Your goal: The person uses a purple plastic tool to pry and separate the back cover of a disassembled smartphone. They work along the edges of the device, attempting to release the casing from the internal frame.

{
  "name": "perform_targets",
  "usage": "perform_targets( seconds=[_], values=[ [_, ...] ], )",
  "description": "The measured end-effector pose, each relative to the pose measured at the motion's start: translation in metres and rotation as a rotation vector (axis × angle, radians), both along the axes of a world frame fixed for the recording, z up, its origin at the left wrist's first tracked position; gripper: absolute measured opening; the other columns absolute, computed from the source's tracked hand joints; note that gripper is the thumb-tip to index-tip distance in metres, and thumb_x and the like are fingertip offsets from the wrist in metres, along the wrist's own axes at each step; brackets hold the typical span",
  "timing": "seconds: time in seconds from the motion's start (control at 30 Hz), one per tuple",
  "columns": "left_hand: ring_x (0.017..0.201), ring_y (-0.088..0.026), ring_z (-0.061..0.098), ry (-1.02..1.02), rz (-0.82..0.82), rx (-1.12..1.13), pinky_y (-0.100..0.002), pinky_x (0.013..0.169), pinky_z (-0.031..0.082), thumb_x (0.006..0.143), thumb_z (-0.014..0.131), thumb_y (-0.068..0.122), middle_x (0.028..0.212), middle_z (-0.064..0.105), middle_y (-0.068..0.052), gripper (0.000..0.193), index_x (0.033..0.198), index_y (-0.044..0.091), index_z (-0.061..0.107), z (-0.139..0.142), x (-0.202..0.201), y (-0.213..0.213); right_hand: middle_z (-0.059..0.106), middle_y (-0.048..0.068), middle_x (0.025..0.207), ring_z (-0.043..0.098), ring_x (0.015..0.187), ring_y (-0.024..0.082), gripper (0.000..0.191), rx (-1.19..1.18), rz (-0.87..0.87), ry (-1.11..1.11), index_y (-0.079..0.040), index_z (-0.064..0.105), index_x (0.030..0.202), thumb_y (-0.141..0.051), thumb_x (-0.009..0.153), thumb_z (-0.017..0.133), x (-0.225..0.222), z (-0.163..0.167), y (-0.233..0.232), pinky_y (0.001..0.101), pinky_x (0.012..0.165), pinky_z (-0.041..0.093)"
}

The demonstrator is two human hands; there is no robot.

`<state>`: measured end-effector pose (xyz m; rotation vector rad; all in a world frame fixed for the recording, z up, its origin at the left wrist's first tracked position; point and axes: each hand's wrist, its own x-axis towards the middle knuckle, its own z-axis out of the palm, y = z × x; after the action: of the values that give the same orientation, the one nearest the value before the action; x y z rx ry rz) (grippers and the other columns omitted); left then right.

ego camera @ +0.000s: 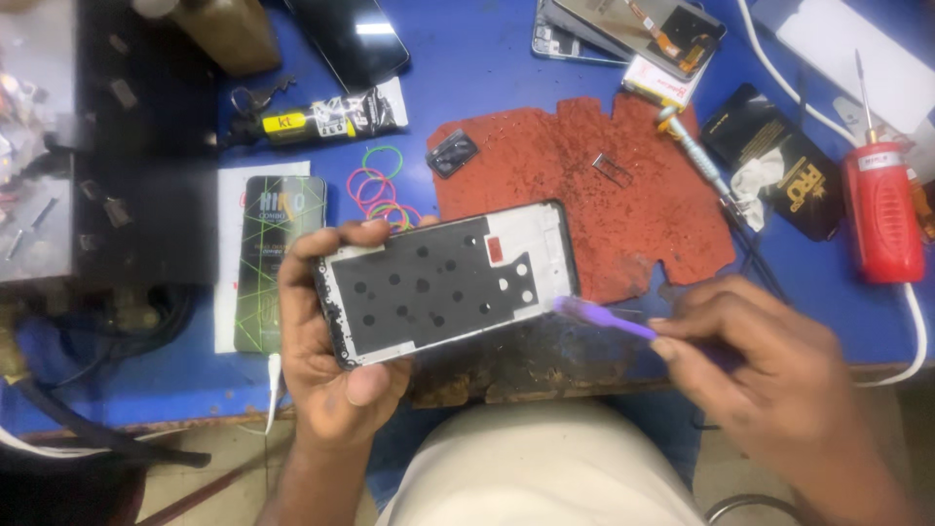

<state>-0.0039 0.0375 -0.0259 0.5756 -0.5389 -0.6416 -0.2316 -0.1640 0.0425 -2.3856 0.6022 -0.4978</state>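
Holding a flat rectangular phone frame of black plastic with a white and dark inner plate dotted with round holes (446, 283), the left hand (331, 360) clamps it by the long edges, fingers (336, 237) curled over the far edge and thumb pressed on the near corner. Raised off the blue tabletop (487, 58), just above a worn dark patch at the near edge. Pinched in the right hand (769, 375), a thin purple plastic pry tool (604, 319), tip touching the frame's right-hand short edge.

Likely light and thin, stiff along its length yet prone to flex or crack at the narrow rim if twisted. Best gripped by the two long edges, as now, keeping off the inner plate and its openings. Smooth plastic, probably a little slippery, so a firm side grip seems wise. Pry tool likely soft and springy, safe against scratching but easy to bend.

Beyond the left hand: loose coloured rubber bands (382, 190), a black and yellow glue tube (326, 119), a green and black flat packet (278, 258). Beyond the right hand: a ragged red rubber mat (604, 195), a red handheld tool with a metal tip (881, 209).
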Motion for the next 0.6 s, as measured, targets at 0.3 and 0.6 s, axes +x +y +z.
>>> perform_targets(
  seconds=[0.3,0.6],
  values=[
    [0.147,-0.045,0.046,0.046,-0.092,0.019,-0.063,0.125,0.042,0.085,0.088,0.017,0.148,0.048,-0.018,0.089,0.153,0.005,0.032,-0.001,-0.001,0.002,0.066,0.012,0.098,0.067,0.081,0.015,0.014,-0.202,-0.101,-0.150,0.005,0.064,0.097,0.002,0.091,0.076,0.038,0.007,-0.012,0.0267,0.069,0.053],
    [0.147,-0.046,0.044,0.040,-0.121,0.007,-0.060,0.124,0.040,0.089,0.087,0.019,0.147,0.048,-0.016,0.088,0.157,0.005,0.033,-0.001,-0.003,0.009,0.067,0.011,0.096,0.066,0.076,0.014,0.015,-0.166,-0.004,-0.143,0.002,0.066,0.095,-0.002,0.089,0.079,0.045,0.016,-0.004,0.0259,0.066,0.052]
  ],
)
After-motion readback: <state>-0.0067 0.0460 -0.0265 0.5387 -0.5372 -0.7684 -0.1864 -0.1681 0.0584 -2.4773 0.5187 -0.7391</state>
